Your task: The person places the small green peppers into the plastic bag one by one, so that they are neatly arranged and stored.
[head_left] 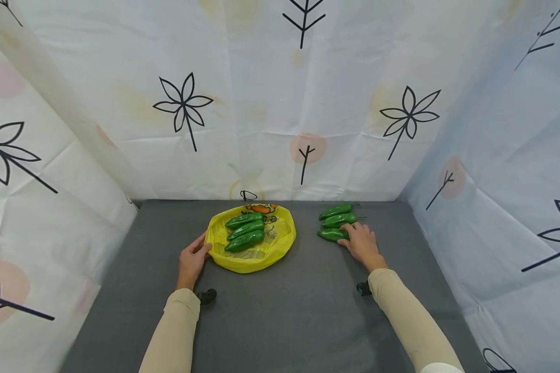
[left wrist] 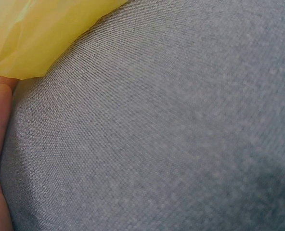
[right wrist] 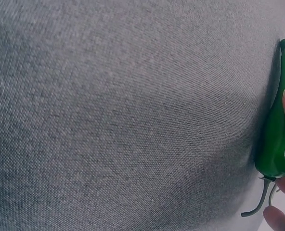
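Note:
A yellow plastic bag, its rim spread into a round shape, lies toward the back of the table with three green chili peppers inside. My left hand holds the bag's left rim; in the left wrist view the bag's edge covers the fingertips. To the right of the bag, three more green peppers lie in a row on the cloth. My right hand grips the nearest of these, a glossy green chili pepper, with thumb and fingers around its stem end. Its curved stem shows in the right wrist view.
A dark grey cloth covers the table. White patterned curtains hang behind it and along both sides. Two other peppers lie just beyond the gripped one.

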Available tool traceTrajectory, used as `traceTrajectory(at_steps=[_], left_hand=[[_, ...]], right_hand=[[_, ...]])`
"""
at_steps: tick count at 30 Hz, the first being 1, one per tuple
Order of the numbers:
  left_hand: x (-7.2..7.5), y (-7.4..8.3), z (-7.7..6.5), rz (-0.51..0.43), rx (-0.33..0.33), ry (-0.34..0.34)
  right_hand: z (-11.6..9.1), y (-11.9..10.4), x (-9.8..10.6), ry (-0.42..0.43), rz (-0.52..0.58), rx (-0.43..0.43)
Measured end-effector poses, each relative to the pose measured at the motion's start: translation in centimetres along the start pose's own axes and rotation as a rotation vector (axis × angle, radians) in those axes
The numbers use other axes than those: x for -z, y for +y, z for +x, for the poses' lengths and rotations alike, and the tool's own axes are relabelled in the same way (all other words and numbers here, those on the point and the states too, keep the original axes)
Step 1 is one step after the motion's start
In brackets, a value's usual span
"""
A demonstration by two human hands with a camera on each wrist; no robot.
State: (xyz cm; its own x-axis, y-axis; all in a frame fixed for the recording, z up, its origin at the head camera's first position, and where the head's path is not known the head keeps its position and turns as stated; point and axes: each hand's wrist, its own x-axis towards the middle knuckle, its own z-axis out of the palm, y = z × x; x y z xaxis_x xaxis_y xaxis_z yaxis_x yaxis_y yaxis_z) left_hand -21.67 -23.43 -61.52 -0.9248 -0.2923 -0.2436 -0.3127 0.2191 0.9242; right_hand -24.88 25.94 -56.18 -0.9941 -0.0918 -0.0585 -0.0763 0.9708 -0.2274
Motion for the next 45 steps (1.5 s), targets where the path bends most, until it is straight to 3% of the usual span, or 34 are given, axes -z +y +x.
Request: traceTrajectory(at_steps=[22,39,45], left_hand=[[0.0,-0.4,0.0,0.021,-0.006,0.002],[0.0,-0.1,0.2,0.001,-0.007,-0.020],[0.0,0.0,0.2,-0.004,-0.003,-0.019]], right_hand=[[-1.1,-1.1,-1.0,0.032,0.173,0.064],[0.4,-2.5,0.4,0.124,0.234,0.140],[0.9,-3.5,0.9,0.120,0.268,0.150]])
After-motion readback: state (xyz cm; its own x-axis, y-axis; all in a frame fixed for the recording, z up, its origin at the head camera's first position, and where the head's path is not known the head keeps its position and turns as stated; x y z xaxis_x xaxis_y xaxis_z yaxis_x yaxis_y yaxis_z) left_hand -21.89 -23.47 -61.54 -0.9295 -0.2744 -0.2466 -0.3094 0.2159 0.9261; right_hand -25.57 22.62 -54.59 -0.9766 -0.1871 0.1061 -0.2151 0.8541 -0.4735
